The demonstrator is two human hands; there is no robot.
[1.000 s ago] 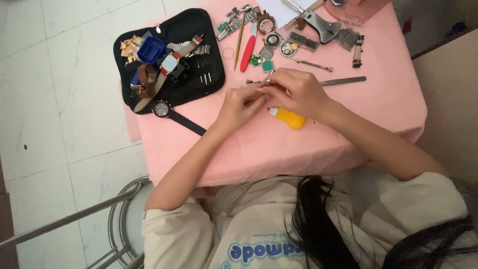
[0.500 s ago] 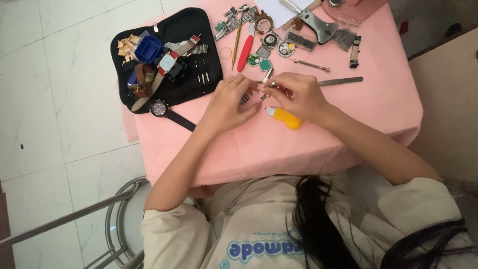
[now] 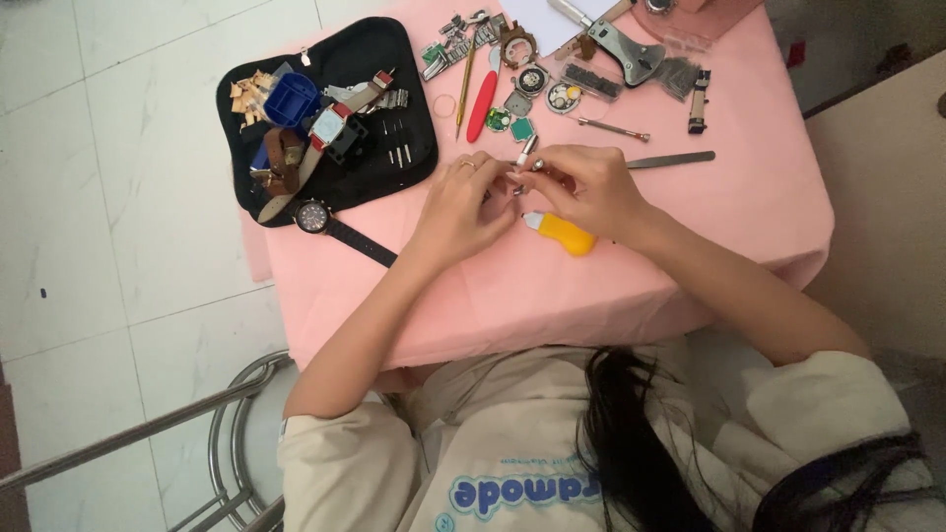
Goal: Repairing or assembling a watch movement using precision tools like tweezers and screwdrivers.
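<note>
The two hands meet over the middle of the pink tablecloth (image 3: 611,286). The left hand (image 3: 463,202), with a ring on one finger, has its fingers curled inward around something small; what it holds is hidden by the fingers, so I cannot tell what it is. The right hand (image 3: 581,182) pinches a thin pen-like tool with a white and silver tip (image 3: 527,150), and the tip stands up between the two hands. Both hands are closed in a fine grip, not open.

Just under the right hand lies a small yellow plastic tool with a white end (image 3: 562,232), touching the cloth and not held. Beside the right wrist a pair of long steel tweezers (image 3: 670,159) lies free.

The work seems to be in the middle — many parts are already spread out: round watch movements and green circuit pieces (image 3: 537,94) near a red-handled tool (image 3: 482,106), and a metal case opener (image 3: 621,44) at the far edge. On the left, a black fabric tool pouch (image 3: 394,69) lies open, with a blue box and straps on it, and a dark wristwatch with black strap (image 3: 325,222) rests at its near corner, untouched. Nothing looks assembled yet — as I judge it.
</note>
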